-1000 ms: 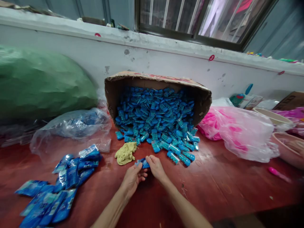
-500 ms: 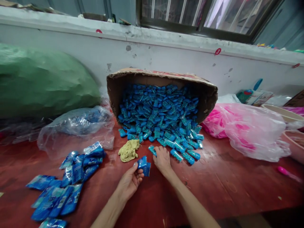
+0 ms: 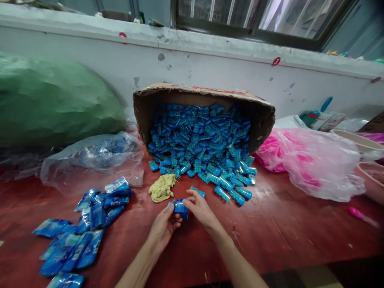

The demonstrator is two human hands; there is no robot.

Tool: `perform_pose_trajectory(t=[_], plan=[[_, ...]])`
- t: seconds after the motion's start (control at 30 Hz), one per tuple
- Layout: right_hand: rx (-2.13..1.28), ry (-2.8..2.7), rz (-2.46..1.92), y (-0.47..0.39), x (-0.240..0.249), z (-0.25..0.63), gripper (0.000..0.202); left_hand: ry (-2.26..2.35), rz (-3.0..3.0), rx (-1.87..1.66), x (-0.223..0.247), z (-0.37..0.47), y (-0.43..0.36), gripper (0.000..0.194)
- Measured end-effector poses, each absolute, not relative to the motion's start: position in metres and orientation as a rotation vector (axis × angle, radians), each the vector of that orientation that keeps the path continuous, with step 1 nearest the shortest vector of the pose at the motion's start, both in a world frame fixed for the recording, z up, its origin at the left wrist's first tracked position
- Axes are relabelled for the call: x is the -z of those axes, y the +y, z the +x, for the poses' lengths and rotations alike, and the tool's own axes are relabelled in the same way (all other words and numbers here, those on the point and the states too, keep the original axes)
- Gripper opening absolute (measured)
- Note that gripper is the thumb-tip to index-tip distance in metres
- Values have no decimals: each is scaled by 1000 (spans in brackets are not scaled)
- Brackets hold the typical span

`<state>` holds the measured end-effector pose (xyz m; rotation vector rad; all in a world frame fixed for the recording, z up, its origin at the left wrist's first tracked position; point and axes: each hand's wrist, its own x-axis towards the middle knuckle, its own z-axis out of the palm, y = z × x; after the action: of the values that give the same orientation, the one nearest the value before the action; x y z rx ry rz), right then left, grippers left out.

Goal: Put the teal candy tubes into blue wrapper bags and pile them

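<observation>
Packet (image 3: pixel 181 209), blue, clamped in left hand (image 3: pixel 163 229), right hand (image 3: pixel 202 211) touching its edge, fingers slightly apart

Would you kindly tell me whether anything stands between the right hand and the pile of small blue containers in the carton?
A loose blue container lies just beyond the right hand, towards the pile; nothing else visible stands between, the yellow cloth lying off left.

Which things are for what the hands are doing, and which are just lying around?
Probably in use:
blue packet in the left hand
flat blue packets
little blue tubes
cardboard box

Probably just there:
yellow cloth
green bag
pink bag
</observation>
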<state>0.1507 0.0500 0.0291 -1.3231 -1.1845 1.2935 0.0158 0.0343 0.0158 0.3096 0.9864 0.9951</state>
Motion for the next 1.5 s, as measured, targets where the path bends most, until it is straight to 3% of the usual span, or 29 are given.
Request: perform_pose_trajectory(t=[0.1, 0.4, 0.57, 0.63, 0.93, 1.13, 1.5], plan=[[-1384, -1067, -1249, 51, -24, 138, 36, 1026, 407, -1015, -14, 16, 35, 17], [-1186, -1184, -1312, 45, -27, 137, 26, 1030, 267, -977, -16, 16, 32, 15], [-435, -1665, -1828, 55, -33, 164, 29, 1027, 114, -974, -22, 16, 32, 17], [-350, -1696, -1963, 59, -26, 172, 29, 1022, 72, -961, -22, 15, 32, 20], [-757, -1545, -1673, 50, -19, 185, 24, 1017, 115, -1028, -13, 13, 36, 22], [-1296, -1135, -1279, 33, -33, 170, 28, 994, 196, -1059, -10, 15, 36, 18], [-1219, -1260, -1409, 25, -45, 169, 24, 936, 348, -1124, -10, 8, 35, 19]])
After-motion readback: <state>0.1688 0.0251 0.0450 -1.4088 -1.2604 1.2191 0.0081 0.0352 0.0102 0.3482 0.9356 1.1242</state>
